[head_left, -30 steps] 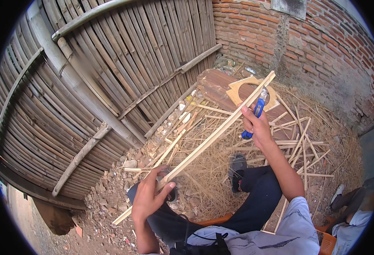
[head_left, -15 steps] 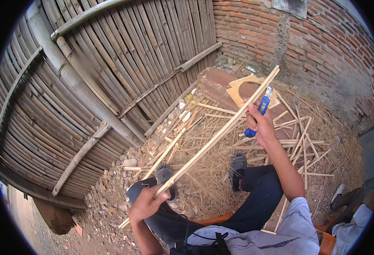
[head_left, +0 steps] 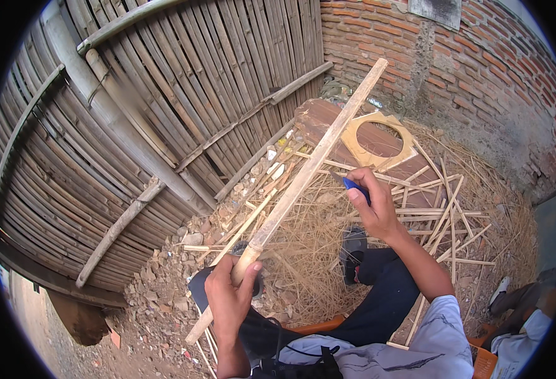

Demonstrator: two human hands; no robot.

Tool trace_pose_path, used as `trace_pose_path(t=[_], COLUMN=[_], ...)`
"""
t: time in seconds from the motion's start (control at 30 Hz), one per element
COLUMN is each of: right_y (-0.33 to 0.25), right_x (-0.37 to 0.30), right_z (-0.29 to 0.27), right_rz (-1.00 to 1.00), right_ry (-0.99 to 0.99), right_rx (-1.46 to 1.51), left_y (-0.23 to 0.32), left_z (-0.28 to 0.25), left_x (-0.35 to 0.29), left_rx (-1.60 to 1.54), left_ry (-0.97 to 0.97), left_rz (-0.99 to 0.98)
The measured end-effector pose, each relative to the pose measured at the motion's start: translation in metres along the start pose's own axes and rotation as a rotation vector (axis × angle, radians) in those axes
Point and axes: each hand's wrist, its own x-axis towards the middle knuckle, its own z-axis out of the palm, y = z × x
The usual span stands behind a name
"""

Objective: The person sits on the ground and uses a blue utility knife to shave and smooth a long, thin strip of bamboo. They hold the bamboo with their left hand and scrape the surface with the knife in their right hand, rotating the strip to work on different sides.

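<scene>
Bamboo strip (head_left: 311,167): turned since half a second ago, broad face now showing, slanting up over the straw (head_left: 309,252)
Left hand (head_left: 227,297): your grip is closed round the strip's lower part
Right hand (head_left: 375,203): come off the strip, your grip wrapped round the blue-handled knife (head_left: 357,189)
Blade (head_left: 337,177): near the strip but apart, so no cut is under way

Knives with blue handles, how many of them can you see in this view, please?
1: the knife in the right hand, its handle partly covered; straw could hide others.
</scene>
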Motion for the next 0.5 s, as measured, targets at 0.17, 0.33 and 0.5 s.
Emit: trace_pose_path(t=[0.17,0.33,0.5], right_y=[-0.01,-0.02,-0.03], right_x=[-0.005,-0.012,-0.022], right_z=[0.012,0.018,0.028], right_rz=[-0.224,-0.307,-0.381], right_ry=[-0.068,-0.142,-0.17], right_rx=[-0.097,-0.133,-0.16], left_y=[0.018,0.004,-0.003], left_z=[0.002,0.017,0.026], left_x=[0.002,0.003,0.001], left_rx=[-0.086,-0.391,-0.627], left_ry=[-0.144,-0.369,-0.571], left_rz=[-0.069,-0.054,-0.313])
